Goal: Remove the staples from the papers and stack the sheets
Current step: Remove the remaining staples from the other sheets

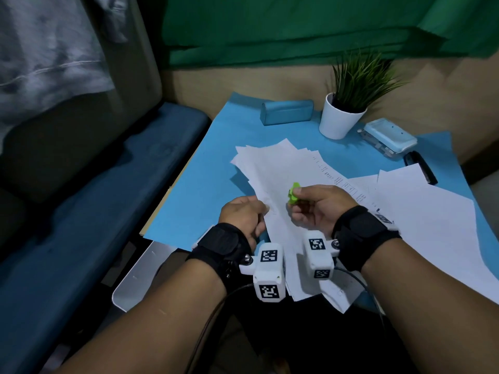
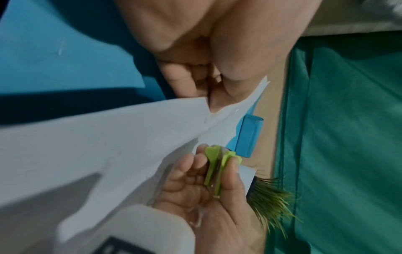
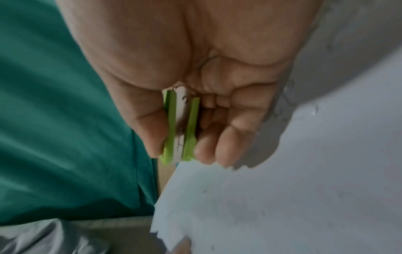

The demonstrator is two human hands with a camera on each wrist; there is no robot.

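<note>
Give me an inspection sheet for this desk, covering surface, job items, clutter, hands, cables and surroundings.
Surface: blue desk mat.
Job's things: fanned paper bundle; loose sheets at right; green staple remover.
Clutter: potted plant, blue case, hole punch, black stapler.
Hands: left hand pinches the bundle's corner; right hand grips the staple remover.
Cables: black cable from the right wrist camera.
Surroundings: green curtain, blue bench.

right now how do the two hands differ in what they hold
The right hand pinches a green staple remover between thumb and fingers, raised above the sheets. The left hand pinches the edge of the white papers, with no tool. Both wear black wrist straps carrying cameras.
</note>
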